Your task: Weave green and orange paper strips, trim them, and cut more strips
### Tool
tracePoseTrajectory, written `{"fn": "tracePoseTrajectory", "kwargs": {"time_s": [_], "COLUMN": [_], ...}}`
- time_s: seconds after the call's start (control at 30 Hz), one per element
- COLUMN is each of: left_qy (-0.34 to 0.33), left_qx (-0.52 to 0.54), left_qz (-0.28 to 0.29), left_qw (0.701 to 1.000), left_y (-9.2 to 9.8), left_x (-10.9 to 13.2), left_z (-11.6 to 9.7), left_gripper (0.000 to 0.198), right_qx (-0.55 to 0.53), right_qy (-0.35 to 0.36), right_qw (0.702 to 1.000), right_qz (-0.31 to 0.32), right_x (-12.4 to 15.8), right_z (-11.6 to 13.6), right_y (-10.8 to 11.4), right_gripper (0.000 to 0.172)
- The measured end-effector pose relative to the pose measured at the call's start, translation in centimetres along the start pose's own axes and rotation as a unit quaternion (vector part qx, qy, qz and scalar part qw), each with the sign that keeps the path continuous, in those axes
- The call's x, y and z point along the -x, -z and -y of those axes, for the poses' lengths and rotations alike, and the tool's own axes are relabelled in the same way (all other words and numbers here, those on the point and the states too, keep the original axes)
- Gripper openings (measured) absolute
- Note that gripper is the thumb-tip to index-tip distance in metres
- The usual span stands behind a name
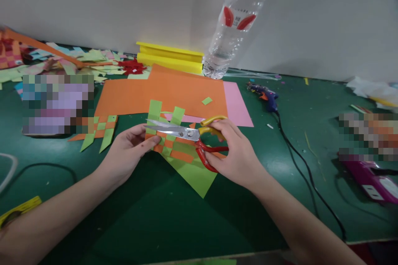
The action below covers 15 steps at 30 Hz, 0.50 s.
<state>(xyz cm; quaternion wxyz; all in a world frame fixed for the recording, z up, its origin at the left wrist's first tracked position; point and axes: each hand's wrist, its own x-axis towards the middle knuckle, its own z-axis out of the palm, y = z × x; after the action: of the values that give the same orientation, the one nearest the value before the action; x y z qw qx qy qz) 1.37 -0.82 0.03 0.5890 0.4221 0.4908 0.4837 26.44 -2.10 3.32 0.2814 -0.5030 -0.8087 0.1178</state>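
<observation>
Between thumb and fingers, my left hand [132, 145] pinches the left side of a woven piece of green and orange paper strips [168, 143]. Two green strip ends stand up from its top edge. My right hand [238, 149] grips scissors [189, 133] with one yellow and one red handle. Their blades point left and lie across the upper part of the weave, slightly parted near the tips. A green paper sheet [199, 178] shows below the weave. To the left, a second woven green and orange piece [101, 126] lies on the table.
Orange paper [161, 91] and pink paper [238, 103] lie behind my hands. A plastic bottle [228, 41] and folded yellow paper [169, 58] stand by the wall. Paper scraps [90, 56] heap at left. A corded glue gun [267, 96] and a purple power strip [367, 178] lie right.
</observation>
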Motion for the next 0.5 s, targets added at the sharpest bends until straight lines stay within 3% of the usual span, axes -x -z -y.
{"fn": "tracePoseTrajectory", "kwargs": {"time_s": [0.23, 0.5], "left_qy": [0.018, 0.016], "left_qx": [0.03, -0.008], "left_qz": [0.005, 0.014], "left_qw": [0.999, 1.0], "left_y": [-0.17, 0.14], "left_x": [0.19, 0.07], "left_z": [-0.64, -0.34], "left_gripper": [0.017, 0.022], "right_qx": [-0.02, 0.065], "right_qy": [-0.043, 0.002], "right_qw": [0.999, 0.998], "right_qz": [0.016, 0.015], "right_x": [-0.12, -0.01], "right_z": [-0.04, -0.05], "right_y": [0.16, -0.24], "right_gripper": [0.053, 0.051]}}
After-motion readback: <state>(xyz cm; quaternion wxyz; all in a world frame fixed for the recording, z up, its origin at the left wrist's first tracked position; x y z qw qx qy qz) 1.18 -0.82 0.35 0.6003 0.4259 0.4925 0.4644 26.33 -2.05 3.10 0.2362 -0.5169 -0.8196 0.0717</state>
